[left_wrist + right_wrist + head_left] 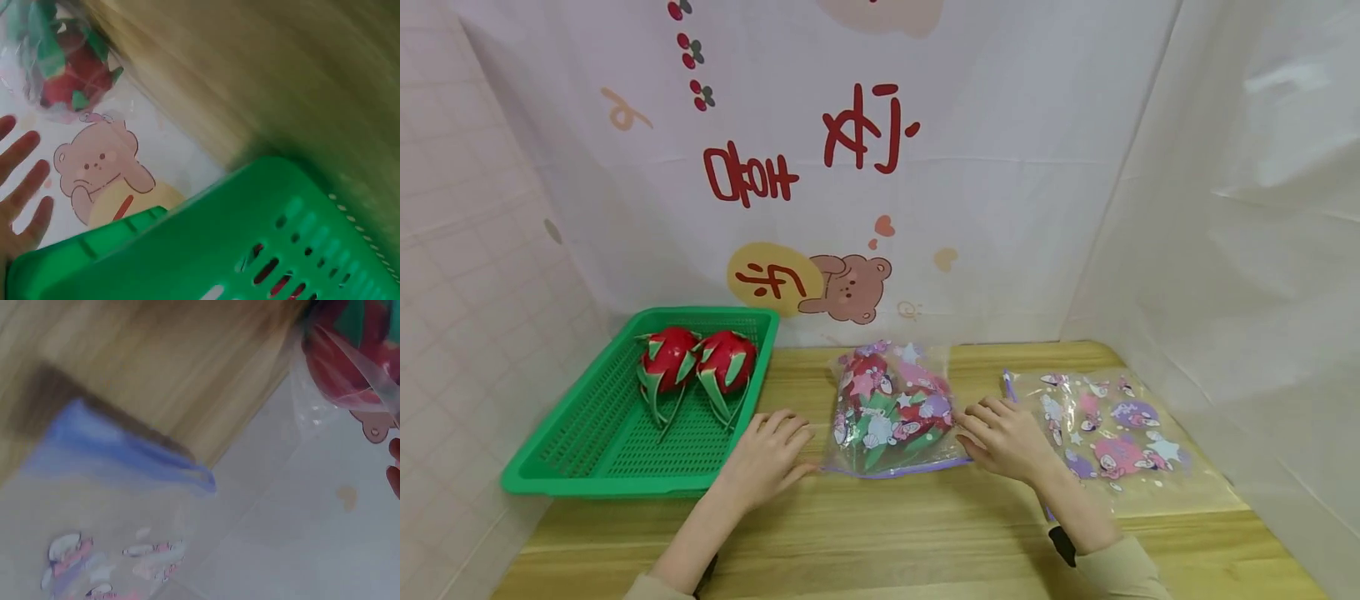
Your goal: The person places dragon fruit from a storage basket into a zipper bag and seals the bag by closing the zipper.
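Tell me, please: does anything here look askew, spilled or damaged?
The cartoon bear printed on the backdrop looks odd: in the head view it lies sideways instead of upright. I see no spill or damage around the filled zip bag.

Filled bag [891, 412] in all views

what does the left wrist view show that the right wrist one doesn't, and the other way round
Only the left wrist view: the green basket, with something red visible through its slots, and the left hand, fingers spread.

Only the right wrist view: the flat bag with a blue-purple edge, and fingertips of the right hand at the frame's right edge.

Both: part of the filled bag with red and green contents, the wooden table, and the white backdrop.
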A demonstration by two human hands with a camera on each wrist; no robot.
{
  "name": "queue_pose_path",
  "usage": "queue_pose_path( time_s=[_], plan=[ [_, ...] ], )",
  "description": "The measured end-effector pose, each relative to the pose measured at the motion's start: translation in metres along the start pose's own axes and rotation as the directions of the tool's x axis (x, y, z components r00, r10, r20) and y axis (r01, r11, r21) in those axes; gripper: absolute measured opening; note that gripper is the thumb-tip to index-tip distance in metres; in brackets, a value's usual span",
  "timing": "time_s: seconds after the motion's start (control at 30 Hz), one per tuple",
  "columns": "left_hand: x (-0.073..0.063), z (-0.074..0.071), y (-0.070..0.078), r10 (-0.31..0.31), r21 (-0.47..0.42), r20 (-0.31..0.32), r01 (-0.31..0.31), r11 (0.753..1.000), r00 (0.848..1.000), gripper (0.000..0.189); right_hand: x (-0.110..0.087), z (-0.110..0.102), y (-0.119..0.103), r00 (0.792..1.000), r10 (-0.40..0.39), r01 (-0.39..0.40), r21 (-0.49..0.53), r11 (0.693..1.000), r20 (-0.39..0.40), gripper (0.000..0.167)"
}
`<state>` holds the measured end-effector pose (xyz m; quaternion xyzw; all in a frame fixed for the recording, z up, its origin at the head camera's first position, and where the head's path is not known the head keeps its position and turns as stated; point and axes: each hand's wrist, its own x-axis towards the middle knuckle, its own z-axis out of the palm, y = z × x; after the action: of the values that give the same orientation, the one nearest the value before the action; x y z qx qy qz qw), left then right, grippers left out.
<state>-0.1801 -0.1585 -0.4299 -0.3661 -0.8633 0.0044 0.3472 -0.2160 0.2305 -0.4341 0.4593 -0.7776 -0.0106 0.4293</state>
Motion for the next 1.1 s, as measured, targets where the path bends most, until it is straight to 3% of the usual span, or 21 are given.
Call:
queue_pose_path(
  time_s=[0.1,0.17,0.27,0.37,0.47,0.57,0.7,0.8,0.93,1.1],
  plan=[
    [-0.003,-0.008,-0.002,-0.098,0.017,0.064,0.097,0.995,0.993,0.043,0.006,0.005,-0.006,0.999,0.013,-0.013,0.018,1.0,0.041,0.031],
    [-0.003,-0.012,-0.004,-0.193,0.039,0.083,0.19,0.981,0.978,0.042,0.012,0.005,-0.009,0.998,0.031,-0.032,0.023,0.999,0.053,0.035],
    [-0.006,-0.014,-0.006,-0.359,0.1,0.083,0.35,0.931,0.93,0.05,0.026,0.008,-0.015,0.995,0.072,-0.075,0.036,0.997,0.076,0.041],
    [-0.01,-0.013,-0.007,-0.468,0.152,0.051,0.456,0.877,0.882,0.055,0.045,0.014,-0.024,0.987,0.103,-0.109,0.047,0.993,0.123,0.049],
    [-0.013,-0.012,-0.007,-0.498,0.173,0.006,0.489,0.855,0.867,0.053,0.062,0.024,-0.032,0.971,0.129,-0.146,0.073,0.987,0.199,0.055],
    [-0.014,-0.011,-0.005,-0.51,0.169,0.011,0.501,0.849,0.86,0.051,0.074,0.035,-0.037,0.941,0.166,-0.198,0.083,0.977,0.295,0.061],
    [-0.014,-0.011,-0.002,-0.544,0.15,0.063,0.53,0.834,0.837,0.049,0.082,0.046,-0.043,0.878,0.199,-0.26,0.084,0.962,0.436,0.069],
    [-0.014,-0.011,-0.001,-0.553,0.145,0.088,0.539,0.83,0.828,0.048,0.083,0.053,-0.045,0.827,0.225,-0.295,0.057,0.954,0.516,0.07],
    [-0.014,-0.012,-0.001,-0.558,0.145,0.105,0.542,0.827,0.823,0.049,0.082,0.056,-0.045,0.778,0.307,-0.354,-0.02,0.935,0.548,0.069],
    [-0.015,-0.013,-0.003,-0.561,0.151,0.122,0.543,0.826,0.819,0.052,0.078,0.057,-0.043,0.737,0.445,-0.458,-0.109,0.882,0.509,0.067]
  ],
)
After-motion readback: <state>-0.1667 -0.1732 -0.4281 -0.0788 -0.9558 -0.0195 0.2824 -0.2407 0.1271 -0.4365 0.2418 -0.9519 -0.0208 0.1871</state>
